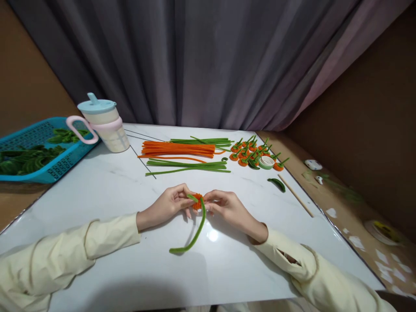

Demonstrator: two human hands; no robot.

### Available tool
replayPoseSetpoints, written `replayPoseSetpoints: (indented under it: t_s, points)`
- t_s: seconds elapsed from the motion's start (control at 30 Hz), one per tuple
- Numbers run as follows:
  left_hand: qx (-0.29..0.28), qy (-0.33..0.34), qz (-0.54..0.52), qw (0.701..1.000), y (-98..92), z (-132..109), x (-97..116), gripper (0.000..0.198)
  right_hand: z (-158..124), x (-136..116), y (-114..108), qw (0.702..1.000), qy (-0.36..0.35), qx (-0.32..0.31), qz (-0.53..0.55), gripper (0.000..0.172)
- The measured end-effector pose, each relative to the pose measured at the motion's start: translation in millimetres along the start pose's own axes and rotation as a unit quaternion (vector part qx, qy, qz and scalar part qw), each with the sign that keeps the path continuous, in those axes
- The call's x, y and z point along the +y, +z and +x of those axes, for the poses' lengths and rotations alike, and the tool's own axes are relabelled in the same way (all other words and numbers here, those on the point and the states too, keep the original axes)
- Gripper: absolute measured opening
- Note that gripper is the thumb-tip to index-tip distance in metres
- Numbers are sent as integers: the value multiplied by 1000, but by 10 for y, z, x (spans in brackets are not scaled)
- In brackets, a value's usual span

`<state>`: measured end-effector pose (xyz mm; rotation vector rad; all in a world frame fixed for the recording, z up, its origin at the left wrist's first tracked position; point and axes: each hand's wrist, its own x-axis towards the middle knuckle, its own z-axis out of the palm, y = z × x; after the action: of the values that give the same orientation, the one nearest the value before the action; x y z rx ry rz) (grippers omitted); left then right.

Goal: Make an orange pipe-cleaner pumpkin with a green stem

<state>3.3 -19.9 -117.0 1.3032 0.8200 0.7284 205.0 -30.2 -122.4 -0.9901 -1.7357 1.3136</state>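
A small orange pipe-cleaner pumpkin point(197, 202) is held above the table between my two hands. My left hand point(173, 200) pinches its left side, close to the short end of a green pipe cleaner point(200, 225). The long end of that green stem curves down toward me and hangs loose. On the pumpkin's right side, the fingers of my right hand point(225, 207) are closed on it. Fingers cover part of the pumpkin. Beyond my hands lie green pipe cleaners point(188, 166) and a thick bundle of orange pipe cleaners point(178, 149).
Several finished pumpkins point(244, 152) cluster at the back right around a roll of tape point(266, 162). Nearby lie a dark green curved piece point(277, 184) and a wooden stick point(295, 196). At left stand a lidded cup point(105, 125) and a blue basket point(61, 167) holding green pieces.
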Motion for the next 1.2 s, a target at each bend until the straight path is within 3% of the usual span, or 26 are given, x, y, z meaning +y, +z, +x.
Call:
replayPoseSetpoints:
  t_s: [0.2,0.33,0.5,0.67,0.87,1.07,1.2]
  points:
    - [-14,-3,6,1000,33,-11,4,30,-23,1,2,997,-41,4,-69,11]
    - [-12,6,7,1000,54,-22,9,34,-37,2,17,997,-49,14,-51,15]
    - [5,6,6,1000,61,-26,-15,30,-9,-20,12,999,26,-1,35,18]
    - [6,-1,39,999,52,-21,-26,33,21,-33,-8,982,121,-37,137,34]
    - [-18,35,164,986,37,-21,-15,28,14,-42,-1,983,116,-37,137,39]
    - [-3,52,182,982,25,-48,-47,32,15,-92,-21,980,121,-93,127,41]
    - [-27,82,206,975,20,-40,-38,34,15,-65,-25,984,109,-88,114,40]
